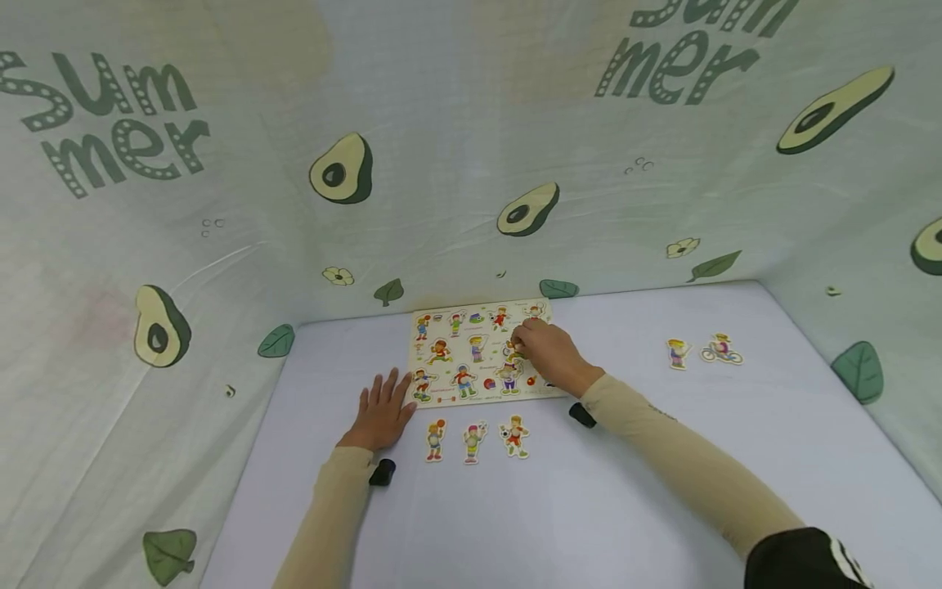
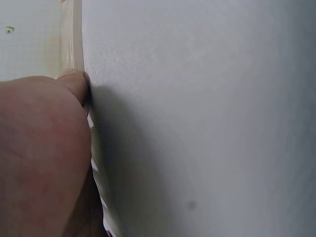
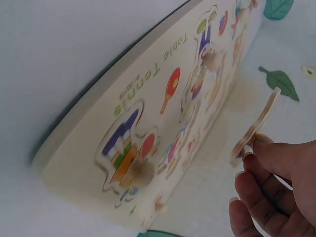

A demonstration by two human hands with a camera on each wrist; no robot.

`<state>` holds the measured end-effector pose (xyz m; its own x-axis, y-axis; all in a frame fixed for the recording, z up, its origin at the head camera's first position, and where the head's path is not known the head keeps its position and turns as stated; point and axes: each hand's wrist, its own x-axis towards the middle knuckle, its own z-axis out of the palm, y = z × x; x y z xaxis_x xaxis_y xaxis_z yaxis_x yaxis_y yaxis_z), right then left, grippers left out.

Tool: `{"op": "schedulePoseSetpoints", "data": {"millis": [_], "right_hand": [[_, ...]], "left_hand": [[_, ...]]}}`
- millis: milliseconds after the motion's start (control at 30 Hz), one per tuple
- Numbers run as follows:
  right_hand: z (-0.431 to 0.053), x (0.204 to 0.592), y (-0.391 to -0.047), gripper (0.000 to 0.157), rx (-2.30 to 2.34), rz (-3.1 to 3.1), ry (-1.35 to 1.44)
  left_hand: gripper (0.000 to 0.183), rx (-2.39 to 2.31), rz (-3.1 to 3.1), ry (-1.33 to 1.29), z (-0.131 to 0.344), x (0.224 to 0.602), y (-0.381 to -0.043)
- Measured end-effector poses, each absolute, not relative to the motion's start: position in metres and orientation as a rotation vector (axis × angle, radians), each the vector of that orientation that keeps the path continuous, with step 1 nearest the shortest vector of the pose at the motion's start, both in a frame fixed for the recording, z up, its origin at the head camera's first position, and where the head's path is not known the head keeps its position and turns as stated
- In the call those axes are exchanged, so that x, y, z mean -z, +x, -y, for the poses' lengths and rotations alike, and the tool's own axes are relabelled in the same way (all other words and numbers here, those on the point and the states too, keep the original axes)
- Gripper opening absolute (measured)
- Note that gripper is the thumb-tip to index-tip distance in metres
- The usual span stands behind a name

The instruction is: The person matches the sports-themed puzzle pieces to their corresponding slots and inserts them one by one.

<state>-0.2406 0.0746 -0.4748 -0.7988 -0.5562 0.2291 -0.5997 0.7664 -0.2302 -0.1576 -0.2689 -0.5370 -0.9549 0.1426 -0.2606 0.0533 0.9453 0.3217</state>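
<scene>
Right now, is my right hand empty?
No, your right hand is pinching a thin wooden piece between the thumb and a finger.

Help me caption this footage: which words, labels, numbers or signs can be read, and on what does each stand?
"Sum mer": twice on the cloth backdrop, in two lines, one copy cut off by the head picture's top edge.
"Table Tennis": on the puzzle board, in the right wrist view.
Too small or blurred to read: the board's other captions and the mark on the tan right sleeve.
</scene>
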Motion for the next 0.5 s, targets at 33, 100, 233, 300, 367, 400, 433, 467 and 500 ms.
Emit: {"op": "schedulePoseSetpoints", "data": {"millis": [33,100,233,300,367,400,433,467,500], "right_hand": [[-0.070,0.475,-0.241,0.013,-0.448,2.809,0.939],[-0.061,0.476,-0.241,0.012,-0.449,2.803,0.959],[-0.042,0.477,-0.244,0.010,-0.478,2.809,0.976],[-0.032,0.478,-0.247,0.011,-0.490,2.815,0.984],[-0.023,0.478,-0.249,0.011,-0.503,2.817,0.993],[-0.018,0.478,-0.251,0.011,-0.505,2.821,0.997],[-0.013,0.478,-0.252,0.011,-0.511,2.822,1.002],[-0.009,0.478,-0.254,0.011,-0.514,2.822,1.010],[-0.005,0.478,-0.255,0.010,-0.525,2.820,1.019]], "left_hand": [[0.067,-0.456,-2.814,0.145,0.269,0.537,-0.158],[0.067,-0.463,-2.811,0.147,0.269,0.537,-0.158],[0.067,-0.460,-2.807,0.150,0.269,0.536,-0.157],[0.066,-0.457,-2.807,0.144,0.269,0.535,-0.157],[0.066,-0.459,-2.812,0.143,0.269,0.536,-0.158],[0.066,-0.454,-2.813,0.142,0.270,0.536,-0.158],[0.066,-0.450,-2.814,0.143,0.270,0.537,-0.158],[0.066,-0.447,-2.814,0.141,0.270,0.538,-0.159],[0.066,-0.441,-2.815,0.143,0.270,0.538,-0.159]]}}
